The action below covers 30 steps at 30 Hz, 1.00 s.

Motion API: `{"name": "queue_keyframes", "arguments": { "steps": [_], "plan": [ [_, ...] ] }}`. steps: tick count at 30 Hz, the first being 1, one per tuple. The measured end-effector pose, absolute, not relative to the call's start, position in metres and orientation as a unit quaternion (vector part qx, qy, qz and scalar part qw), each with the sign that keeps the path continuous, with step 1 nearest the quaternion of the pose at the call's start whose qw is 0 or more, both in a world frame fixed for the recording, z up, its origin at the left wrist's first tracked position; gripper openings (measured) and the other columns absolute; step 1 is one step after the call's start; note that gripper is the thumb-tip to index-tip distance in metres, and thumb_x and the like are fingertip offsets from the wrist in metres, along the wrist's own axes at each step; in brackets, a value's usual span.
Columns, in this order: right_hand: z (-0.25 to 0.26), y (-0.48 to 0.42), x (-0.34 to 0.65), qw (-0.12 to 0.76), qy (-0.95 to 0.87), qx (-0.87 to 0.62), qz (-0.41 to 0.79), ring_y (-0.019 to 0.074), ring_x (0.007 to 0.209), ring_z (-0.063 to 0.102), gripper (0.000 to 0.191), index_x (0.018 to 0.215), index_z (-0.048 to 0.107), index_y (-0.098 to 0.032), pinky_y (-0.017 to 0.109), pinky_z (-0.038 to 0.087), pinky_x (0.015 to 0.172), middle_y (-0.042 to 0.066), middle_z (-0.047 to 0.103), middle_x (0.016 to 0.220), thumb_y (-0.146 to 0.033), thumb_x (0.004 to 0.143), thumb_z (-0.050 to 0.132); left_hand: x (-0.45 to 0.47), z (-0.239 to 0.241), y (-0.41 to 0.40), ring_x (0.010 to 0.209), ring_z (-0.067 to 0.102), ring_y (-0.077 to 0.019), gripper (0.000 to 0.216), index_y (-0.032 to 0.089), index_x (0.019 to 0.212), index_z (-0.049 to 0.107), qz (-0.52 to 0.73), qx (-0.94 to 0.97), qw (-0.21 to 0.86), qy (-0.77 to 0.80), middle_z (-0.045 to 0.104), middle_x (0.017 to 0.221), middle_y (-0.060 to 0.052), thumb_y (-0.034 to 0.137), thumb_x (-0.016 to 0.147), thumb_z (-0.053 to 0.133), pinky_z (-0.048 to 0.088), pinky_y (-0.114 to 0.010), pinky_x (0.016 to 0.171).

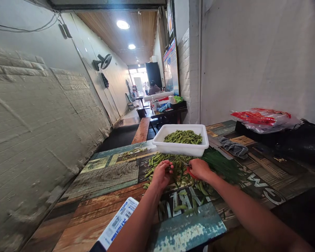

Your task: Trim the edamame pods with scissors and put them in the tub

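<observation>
My right hand [200, 169] is closed round the red handles of a pair of scissors [190, 171], with the metal blades pointing left. Facing it, my left hand [162, 174] has its fingers curled together; whatever they hold is too small to make out. Green soybean pods [157, 159] lie in a loose heap under and around both hands, mixed with small trimmings. Just beyond them stands a white plastic tub [180, 149] with a pile of pods [183, 136] in it. A few more pods [180, 207] are scattered nearer to me.
Right of the tub are dark green leafy stalks [220, 162] and a grey cloth [233, 147]. A red and clear plastic package [265, 119] sits further right. A white box with blue print [119, 222] lies by my left forearm. Someone [154, 88] sits far back.
</observation>
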State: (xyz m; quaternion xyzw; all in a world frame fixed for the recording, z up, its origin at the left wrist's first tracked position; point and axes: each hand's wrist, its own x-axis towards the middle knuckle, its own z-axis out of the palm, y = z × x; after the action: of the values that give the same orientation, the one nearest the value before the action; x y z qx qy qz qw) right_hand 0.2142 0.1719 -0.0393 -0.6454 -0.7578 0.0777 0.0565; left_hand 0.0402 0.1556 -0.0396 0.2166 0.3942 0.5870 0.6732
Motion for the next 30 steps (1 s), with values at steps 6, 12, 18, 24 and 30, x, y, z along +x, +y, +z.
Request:
{"name": "queue_keyframes", "arguments": {
  "steps": [6,12,18,24,30],
  "plan": [
    [-0.027,0.178,0.225,0.090,-0.762,-0.628,0.127,0.0154,0.068,0.064,0.022,0.078,0.074,-0.015,0.021,0.030,0.050,0.007,0.072,0.074,-0.027,0.079,0.055,0.041,-0.044,0.156,0.045,0.044,-0.0075,0.023,0.010,0.083,0.059,0.534,0.266,0.681,0.426,0.052,0.059,0.001,0.006,0.061,0.056,0.030,-0.018,0.043],
    [-0.037,0.175,0.218,0.102,-0.752,-0.637,0.133,0.0190,0.068,0.063,0.022,0.070,0.071,-0.013,0.023,0.030,0.052,0.011,0.071,0.074,-0.033,0.074,0.063,0.041,-0.051,0.157,0.044,0.044,-0.0094,0.024,0.011,0.083,0.062,0.522,0.338,0.649,0.438,0.051,0.056,0.002,0.020,0.060,0.063,0.026,-0.020,0.041],
    [-0.042,0.176,0.220,0.141,-0.754,-0.606,0.210,0.0126,0.053,0.057,0.018,0.062,0.062,-0.015,0.020,0.032,0.047,0.001,0.063,0.058,-0.027,0.075,0.056,0.041,-0.058,0.155,0.040,0.039,-0.0069,0.037,0.010,0.083,0.064,0.475,0.400,0.631,0.466,0.048,0.052,0.003,0.034,0.058,0.077,0.022,-0.020,0.040],
    [-0.040,0.171,0.220,0.272,-0.674,-0.455,0.515,0.0057,0.032,0.037,0.037,0.061,0.045,-0.019,0.018,0.028,0.033,-0.009,0.042,0.044,-0.051,0.072,0.061,0.045,-0.054,0.148,0.043,0.040,-0.0061,0.046,0.012,0.077,0.063,0.455,0.427,0.661,0.417,0.050,0.054,0.002,0.045,0.055,0.084,0.024,-0.018,0.040],
    [-0.038,0.171,0.215,0.338,-0.681,-0.471,0.447,0.0074,0.040,0.042,0.049,0.065,0.047,-0.019,0.019,0.032,0.038,-0.006,0.045,0.050,-0.066,0.073,0.057,0.042,-0.052,0.159,0.046,0.041,-0.0041,0.045,0.010,0.072,0.059,0.571,0.294,0.676,0.362,0.059,0.065,-0.003,0.033,0.048,0.090,0.027,-0.016,0.040]
  ]
}}
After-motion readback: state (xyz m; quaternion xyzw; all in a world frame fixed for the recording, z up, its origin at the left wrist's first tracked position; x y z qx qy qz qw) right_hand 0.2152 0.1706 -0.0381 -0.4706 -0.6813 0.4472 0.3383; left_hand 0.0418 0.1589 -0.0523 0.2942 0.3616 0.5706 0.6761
